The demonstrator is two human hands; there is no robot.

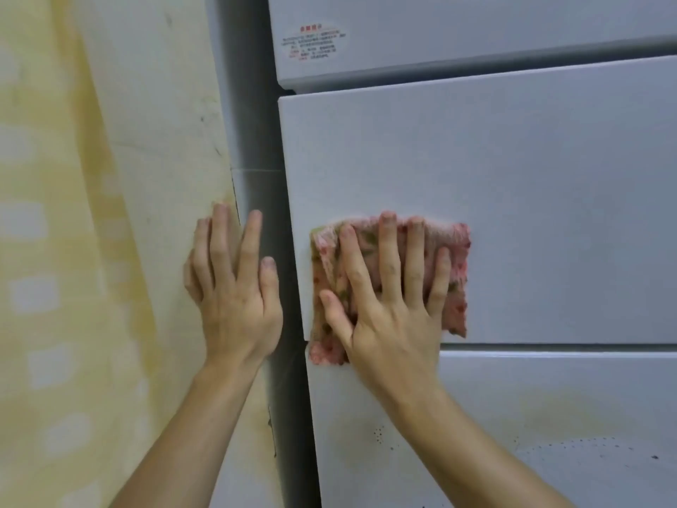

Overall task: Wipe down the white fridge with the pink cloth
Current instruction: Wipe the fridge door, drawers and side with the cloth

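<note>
The white fridge filled the right side of the view, its front split into three stacked doors with dark gaps between them; the upper door carried a small sticker printed in red, too blurred to read; the lower door showed a yellowish stain and a scatter of dark specks; the fridge's grey side panel ran down in shadow just left of the doors; beside it stood a pale wall with a yellow, blotchy pattern and a few dark marks. Both bare forearms reached up from the bottom edge; the left hand lay flat with its fingers straight and close together, resting against the edge of the wall beside the grey panel, holding nothing; the right hand was open too, fingers spread wide and straight, palm pressed onto the pink cloth. The cloth, flowered in red and green, lay spread flat against the middle door at its lower left corner; its bottom left end hung across the gap onto the top of the lower door; its right edge and upper fringe showed past the fingertips, while the thumb lay over its left part.
</note>
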